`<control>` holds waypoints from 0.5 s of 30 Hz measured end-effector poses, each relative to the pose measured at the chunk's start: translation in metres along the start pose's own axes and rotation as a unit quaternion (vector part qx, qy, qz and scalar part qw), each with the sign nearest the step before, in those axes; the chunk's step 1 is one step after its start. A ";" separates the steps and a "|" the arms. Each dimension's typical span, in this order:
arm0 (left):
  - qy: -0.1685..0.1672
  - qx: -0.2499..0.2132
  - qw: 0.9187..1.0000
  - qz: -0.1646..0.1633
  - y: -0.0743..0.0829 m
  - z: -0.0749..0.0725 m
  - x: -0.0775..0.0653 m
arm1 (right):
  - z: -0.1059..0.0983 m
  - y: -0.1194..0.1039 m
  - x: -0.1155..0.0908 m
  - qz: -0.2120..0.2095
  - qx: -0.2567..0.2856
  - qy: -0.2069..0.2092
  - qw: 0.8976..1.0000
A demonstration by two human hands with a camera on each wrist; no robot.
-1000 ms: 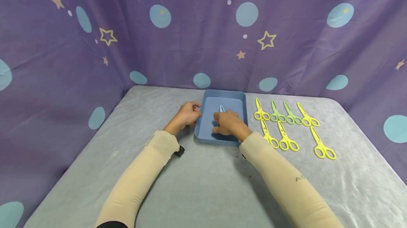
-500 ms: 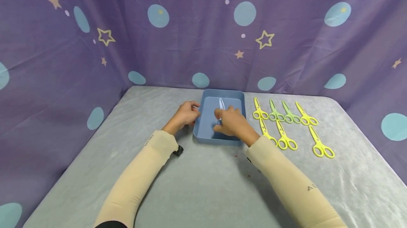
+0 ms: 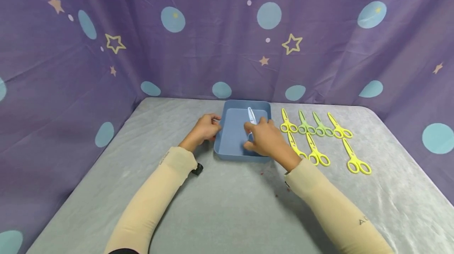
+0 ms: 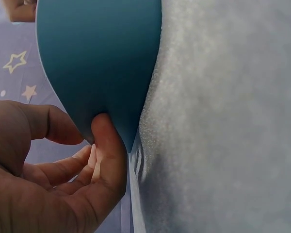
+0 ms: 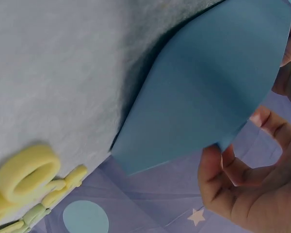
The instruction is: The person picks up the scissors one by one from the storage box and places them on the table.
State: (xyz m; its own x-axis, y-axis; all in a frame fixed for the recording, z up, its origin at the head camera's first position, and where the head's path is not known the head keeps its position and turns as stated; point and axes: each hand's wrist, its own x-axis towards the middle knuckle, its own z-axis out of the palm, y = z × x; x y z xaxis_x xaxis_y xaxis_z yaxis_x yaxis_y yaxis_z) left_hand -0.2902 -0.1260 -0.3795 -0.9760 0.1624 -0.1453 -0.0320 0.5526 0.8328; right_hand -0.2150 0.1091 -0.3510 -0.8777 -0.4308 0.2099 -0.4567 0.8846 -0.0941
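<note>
In the head view, a blue tray (image 3: 232, 128) lies on the grey cloth, near its back edge. My left hand (image 3: 207, 127) grips the tray's left wall; in the left wrist view the thumb presses the outside of the tray (image 4: 102, 58) and the index finger meets its rim. My right hand (image 3: 264, 138) reaches into the tray with fingers bent around the handle of light blue scissors (image 3: 252, 116), whose blade points to the back. The handle is mostly hidden by the fingers. In the right wrist view, the tray wall hides the scissors and the fingertips of my right hand (image 5: 257, 184).
Several yellow scissors (image 3: 351, 157) and two green scissors (image 3: 306, 123) lie in two rows right of the tray. A purple curtain (image 3: 198, 57) with stars hangs behind and left of the cloth-covered table (image 3: 170, 214).
My right hand has shifted right inside the tray, and the light blue scissors have moved toward the back and right with it, tilting slightly. My left hand stays at the tray's left wall.
</note>
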 end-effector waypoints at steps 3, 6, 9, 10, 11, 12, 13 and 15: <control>-0.001 -0.003 1.000 -0.003 -0.002 0.000 -0.001 | -0.001 0.002 -0.007 -0.009 -0.007 0.020 1.000; 0.000 -0.006 1.000 -0.003 -0.001 0.001 -0.001 | -0.002 0.005 -0.013 -0.014 -0.016 0.044 0.999; -0.002 -0.004 1.000 -0.008 -0.001 0.001 -0.001 | -0.003 0.009 -0.019 -0.014 -0.023 0.063 0.998; -0.002 -0.003 1.000 -0.009 -0.001 0.001 -0.001 | -0.004 0.010 -0.022 -0.014 -0.021 0.068 0.997; -0.001 -0.003 1.000 -0.009 -0.001 0.001 -0.001 | -0.005 0.012 -0.024 -0.013 -0.019 0.074 0.997; 0.000 -0.002 1.000 -0.009 -0.001 0.001 -0.001 | -0.006 0.013 -0.026 -0.013 -0.017 0.079 0.997; 0.002 -0.001 1.000 -0.009 -0.002 0.001 -0.001 | -0.007 0.014 -0.028 -0.012 -0.015 0.082 0.996; 0.004 -0.002 1.000 -0.009 -0.002 0.001 -0.001 | -0.008 0.017 -0.031 -0.012 -0.012 0.089 0.996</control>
State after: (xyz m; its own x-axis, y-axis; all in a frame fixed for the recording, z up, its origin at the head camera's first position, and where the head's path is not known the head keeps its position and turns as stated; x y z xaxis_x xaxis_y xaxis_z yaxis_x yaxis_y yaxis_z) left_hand -0.2887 -0.1263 -0.3814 -0.9770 0.1450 -0.1563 -0.0510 0.5526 0.8319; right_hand -0.1940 0.1388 -0.3509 -0.8261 -0.4149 0.3813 -0.4713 0.8797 -0.0638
